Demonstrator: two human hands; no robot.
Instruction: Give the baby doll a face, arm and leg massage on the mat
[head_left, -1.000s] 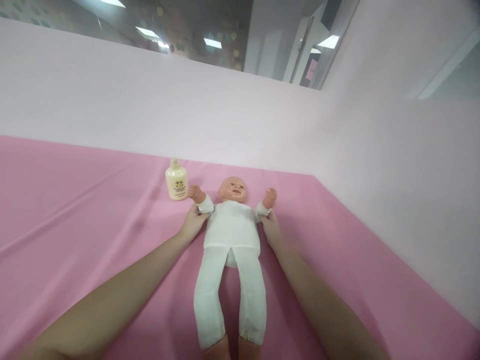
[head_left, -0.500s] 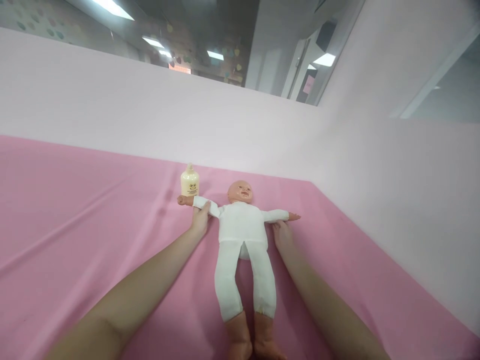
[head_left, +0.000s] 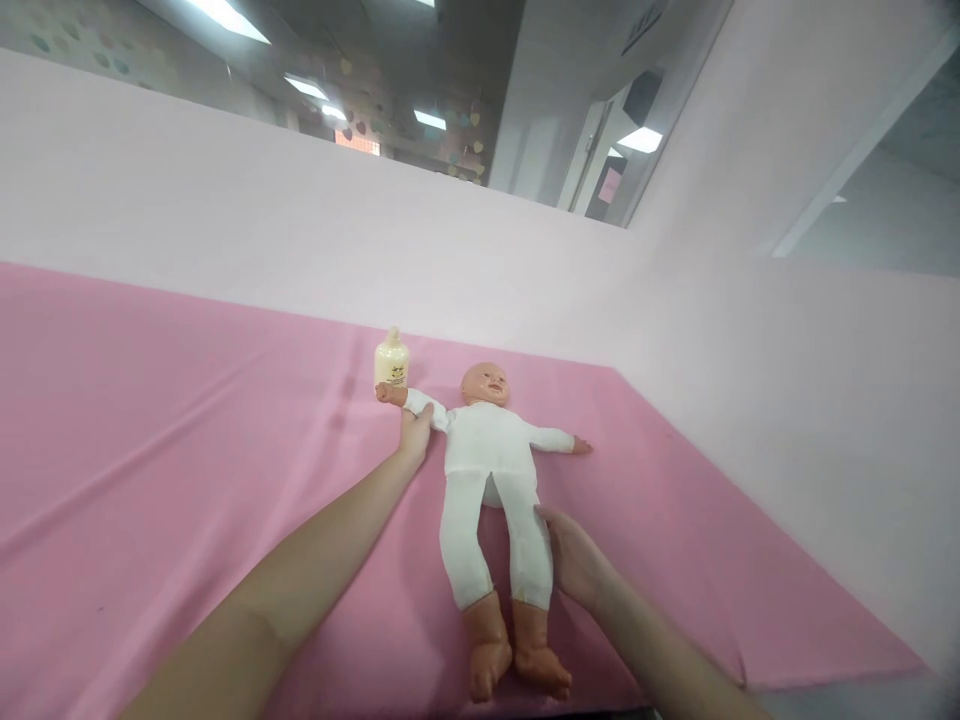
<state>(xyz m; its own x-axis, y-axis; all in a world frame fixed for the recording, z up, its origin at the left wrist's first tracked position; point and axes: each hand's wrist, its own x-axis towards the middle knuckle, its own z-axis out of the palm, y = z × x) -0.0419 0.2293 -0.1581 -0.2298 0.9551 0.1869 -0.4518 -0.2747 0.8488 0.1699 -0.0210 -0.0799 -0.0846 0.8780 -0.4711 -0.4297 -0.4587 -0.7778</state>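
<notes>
Pink cloth (head_left: 187,420) covers the whole surface under both arms, lying in long shallow creases. On it a baby doll (head_left: 487,445) in a white suit lies on its back between the two hands, head away from the person and bare plastic feet towards them.

The left hand (head_left: 415,437) is stretched far forward and lies against the white sleeve of the doll's outstretched arm, thumb up on the fabric. Whether its fingers close round the arm cannot be told. Just beyond this hand, past the doll's small fist, stands a cream lotion bottle (head_left: 391,362), upright and close to the fist.

The right hand (head_left: 576,562) sits nearer the person, loosely spread and cupped against the outer side of the doll's trouser leg, thumb touching the cloth of the leg. The doll's other arm points outward beyond this hand, flat on the cloth and free of it.

Behind everything rises a pale pink backdrop (head_left: 225,220).
</notes>
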